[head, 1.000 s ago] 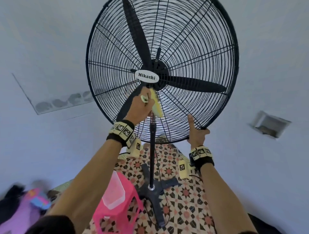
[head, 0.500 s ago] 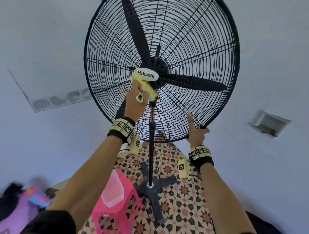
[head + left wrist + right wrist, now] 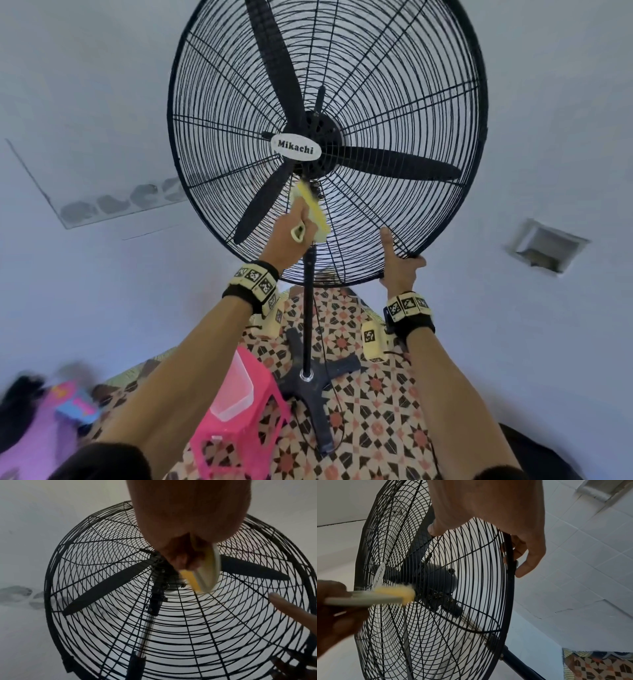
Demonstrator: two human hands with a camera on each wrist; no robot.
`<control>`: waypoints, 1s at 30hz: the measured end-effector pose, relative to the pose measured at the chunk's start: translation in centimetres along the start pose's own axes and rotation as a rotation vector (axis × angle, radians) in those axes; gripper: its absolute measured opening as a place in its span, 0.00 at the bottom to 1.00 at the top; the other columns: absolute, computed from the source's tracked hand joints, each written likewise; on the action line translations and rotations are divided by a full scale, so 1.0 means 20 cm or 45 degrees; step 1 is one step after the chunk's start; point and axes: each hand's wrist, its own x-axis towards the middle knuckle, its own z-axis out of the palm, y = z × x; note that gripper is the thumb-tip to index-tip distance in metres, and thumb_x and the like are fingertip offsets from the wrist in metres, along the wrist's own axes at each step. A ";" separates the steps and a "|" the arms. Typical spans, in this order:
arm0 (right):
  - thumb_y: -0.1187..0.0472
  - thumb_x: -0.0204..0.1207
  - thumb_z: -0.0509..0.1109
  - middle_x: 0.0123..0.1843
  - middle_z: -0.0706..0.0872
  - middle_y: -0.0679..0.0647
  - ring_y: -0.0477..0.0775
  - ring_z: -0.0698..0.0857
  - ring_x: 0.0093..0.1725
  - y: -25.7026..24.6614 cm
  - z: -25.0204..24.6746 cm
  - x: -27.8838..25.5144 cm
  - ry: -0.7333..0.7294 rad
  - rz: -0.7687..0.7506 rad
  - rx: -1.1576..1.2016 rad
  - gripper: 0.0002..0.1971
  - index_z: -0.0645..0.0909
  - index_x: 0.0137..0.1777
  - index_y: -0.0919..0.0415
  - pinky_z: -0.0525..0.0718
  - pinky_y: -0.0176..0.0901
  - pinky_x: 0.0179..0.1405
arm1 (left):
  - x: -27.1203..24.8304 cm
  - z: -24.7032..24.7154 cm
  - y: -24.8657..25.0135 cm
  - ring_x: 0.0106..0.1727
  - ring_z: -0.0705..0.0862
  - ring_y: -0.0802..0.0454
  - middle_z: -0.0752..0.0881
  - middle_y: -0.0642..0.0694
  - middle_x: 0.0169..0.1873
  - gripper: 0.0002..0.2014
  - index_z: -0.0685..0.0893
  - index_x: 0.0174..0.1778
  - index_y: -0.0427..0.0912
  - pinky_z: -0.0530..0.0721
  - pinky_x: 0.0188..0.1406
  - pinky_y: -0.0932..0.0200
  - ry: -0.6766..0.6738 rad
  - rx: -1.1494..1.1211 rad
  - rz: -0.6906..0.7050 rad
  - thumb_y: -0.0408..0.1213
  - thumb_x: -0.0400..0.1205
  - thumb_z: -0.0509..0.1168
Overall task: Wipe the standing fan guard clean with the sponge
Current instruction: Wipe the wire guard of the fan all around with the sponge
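So right now my left hand [image 3: 291,233] has its grip closed around the sponge [image 3: 313,209], fingers curled round the handle end while the yellow pad sits against the guard [image 3: 394,85] just below the hub badge [image 3: 296,148]. My right hand [image 3: 399,263] is gripping the guard's lower rim, fingers wrapped over the black outer ring and thumb laid up along the front wires. The wrist view shows that wrap pretty clearly. Handling-wise, the sponge looks soft and light, so I reckon it'll squash into the gaps between wires and snag a bit if I drag it across them, so going along the rings probably runs smoother. It's blurred in both wrist views, so I can't say how wet it is. The guard is thin wire, looks stiff enough at the rim but springy toward the middle, so I'd press lightly there and keep holding the thick ring, which seems the one solid spot to hang on to. The whole fan stands on a thin pole [image 3: 308,308] with a cross base [image 3: 310,383] on the tiled floor [image 3: 376,411], so it looks top-heavy and I'd guess a hard push could rock it. There's a pink stool [image 3: 236,435] right by the base too.
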 end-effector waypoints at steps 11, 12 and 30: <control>0.15 0.49 0.77 0.68 0.80 0.56 0.62 0.82 0.65 0.00 0.00 -0.02 0.011 -0.025 -0.003 0.67 0.56 0.80 0.54 0.86 0.66 0.69 | -0.07 0.01 0.00 0.25 0.62 0.54 0.68 0.48 0.29 0.13 0.63 0.45 0.45 0.64 0.24 0.61 -0.240 0.053 -0.035 0.26 0.86 0.60; 0.16 0.50 0.77 0.68 0.79 0.55 0.61 0.81 0.64 -0.01 0.00 -0.02 0.009 -0.023 -0.006 0.67 0.55 0.80 0.55 0.85 0.65 0.69 | -0.08 0.03 0.00 0.26 0.62 0.54 0.68 0.47 0.30 0.15 0.62 0.45 0.47 0.65 0.26 0.61 -0.439 0.089 -0.050 0.27 0.86 0.61; 0.13 0.46 0.76 0.72 0.79 0.54 0.62 0.80 0.70 0.00 -0.01 -0.02 -0.025 0.023 -0.012 0.77 0.47 0.88 0.54 0.84 0.64 0.71 | -0.33 0.15 -0.10 0.26 0.67 0.53 0.72 0.49 0.30 0.12 0.65 0.45 0.46 0.70 0.26 0.54 -0.401 0.175 -0.038 0.31 0.87 0.63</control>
